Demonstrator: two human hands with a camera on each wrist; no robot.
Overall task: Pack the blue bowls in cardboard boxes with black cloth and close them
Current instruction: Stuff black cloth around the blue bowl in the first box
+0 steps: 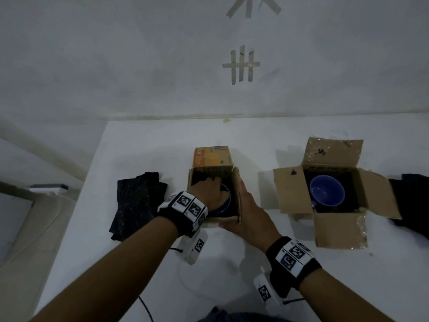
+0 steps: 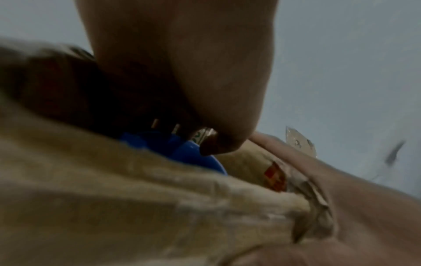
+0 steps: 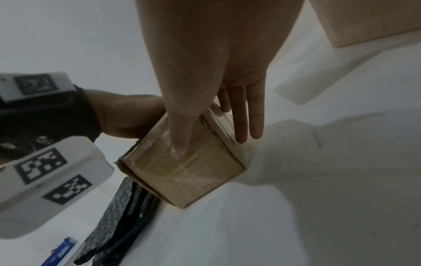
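Observation:
A small cardboard box point(image 1: 213, 159) stands open mid-table, its far flap printed orange. Inside lies a blue bowl point(image 1: 227, 198), largely covered by my left hand point(image 1: 210, 190), whose fingers curl over the bowl's rim. In the left wrist view a fingertip point(image 2: 212, 147) meets the bowl point(image 2: 182, 151) behind the box wall point(image 2: 114, 198). My right hand point(image 1: 246, 205) lies flat on the box's right side. Its fingers point(image 3: 250, 126) are straight and its thumb presses the near face of the box point(image 3: 193, 176). A second blue bowl point(image 1: 327, 191) sits on black cloth in a larger open box point(image 1: 290, 189) to the right.
A folded black cloth point(image 1: 137, 203) lies left of the small box, also seen as the black cloth point(image 3: 118, 225) in the right wrist view. More dark cloth point(image 1: 411, 201) lies at the far right edge. A cable point(image 1: 146, 307) trails near the table's front edge.

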